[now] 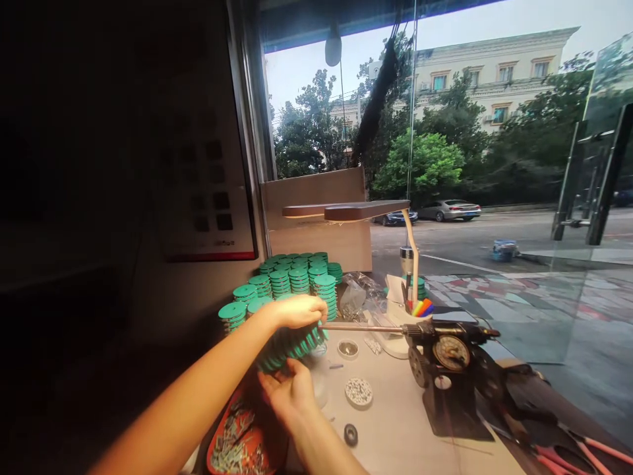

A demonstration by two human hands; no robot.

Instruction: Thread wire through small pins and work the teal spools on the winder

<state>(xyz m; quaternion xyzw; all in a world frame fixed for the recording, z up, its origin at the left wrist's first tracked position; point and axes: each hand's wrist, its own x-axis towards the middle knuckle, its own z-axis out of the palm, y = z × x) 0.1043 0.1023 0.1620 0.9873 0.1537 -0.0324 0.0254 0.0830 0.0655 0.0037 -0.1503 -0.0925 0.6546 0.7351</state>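
A row of green discs, looking like flat spools, lies along the end of a thin metal rod. The rod runs out from a dark winding machine with a round dial. Over the top of the row, my left hand bends its fingers down near where discs and rod meet. My right hand is below, thumb and fingers curled against the underside of the discs. The far end of the row is hidden in shadow and behind my left forearm.
Many upright stacks of green spools stand behind my hands. An orange tray holds small metal pieces. A bowl of pale beads, a small dish, a black ring, a lamp and red-handled pliers are around.
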